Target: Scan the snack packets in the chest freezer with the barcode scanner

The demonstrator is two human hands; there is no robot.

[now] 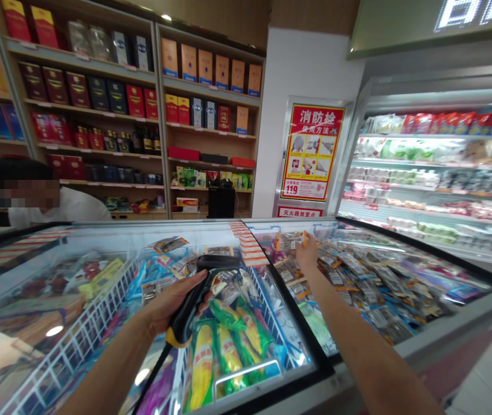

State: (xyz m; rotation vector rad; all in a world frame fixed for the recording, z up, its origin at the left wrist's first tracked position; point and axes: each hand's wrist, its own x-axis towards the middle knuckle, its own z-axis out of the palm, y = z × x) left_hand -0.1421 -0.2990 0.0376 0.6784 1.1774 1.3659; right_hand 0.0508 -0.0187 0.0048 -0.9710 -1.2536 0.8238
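Note:
My left hand (185, 302) is wrapped round a black and yellow handheld barcode scanner (183, 317), with a cable running down from its grip. The scanner's head points away over the freezer glass, above yellow corn cobs in green wrappers (228, 346). My right hand (308, 253) reaches out over the right part of the freezer, fingers closed on the orange edge of a small snack packet (291, 239). Many similar dark packets with orange edges (358, 276) lie in a heap below and to the right of it.
A chest freezer with black-framed glass lids (291, 305) spans the front. White wire baskets (85, 340) divide it. A person in a white top (77, 204) is behind it at left. Shelves of boxed bottles (98, 95), a red fire-hydrant poster (312, 153) and a lit cooler (436, 167) stand beyond.

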